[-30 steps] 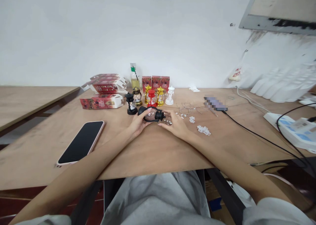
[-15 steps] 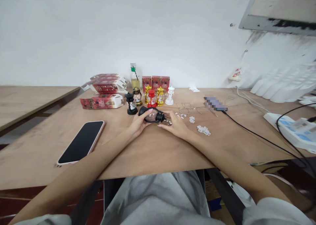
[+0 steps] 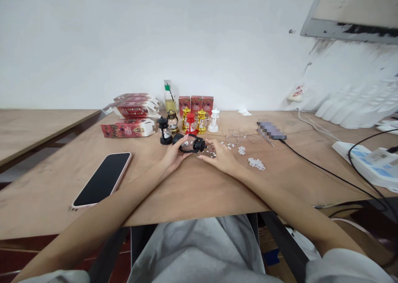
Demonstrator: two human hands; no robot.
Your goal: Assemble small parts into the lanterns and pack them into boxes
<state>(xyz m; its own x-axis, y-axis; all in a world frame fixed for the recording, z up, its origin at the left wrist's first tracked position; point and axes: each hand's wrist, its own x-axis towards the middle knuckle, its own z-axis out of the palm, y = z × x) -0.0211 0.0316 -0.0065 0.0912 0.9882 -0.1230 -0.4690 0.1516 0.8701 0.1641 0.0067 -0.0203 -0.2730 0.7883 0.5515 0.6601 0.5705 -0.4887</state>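
Note:
A small black toy lantern [image 3: 188,144] with a clear globe lies sideways in my left hand [image 3: 171,156], its base to the left and its cap to the right. The fingers of that hand are closed around the base end and globe. My right hand [image 3: 222,157] is just right of the cap, thumb and forefinger apart, with nothing seen between them. Whether a fingertip touches the cap I cannot tell. Behind stand a second black lantern [image 3: 164,131], a red lantern [image 3: 191,124], a white lantern [image 3: 214,120], a gold lantern [image 3: 202,121] and a black-and-gold lantern [image 3: 172,122].
Red printed boxes [image 3: 129,128] lie at the back left, near a green-capped bottle [image 3: 169,98]. A phone [image 3: 103,179] rests at left. Wire handles [image 3: 238,138] and small white pieces [image 3: 256,163] lie right of my hands. A black cable [image 3: 323,167] runs to a power strip [image 3: 367,167].
The lantern in my left hand has shifted slightly left, its cap a little away from my right hand. My right hand has barely moved.

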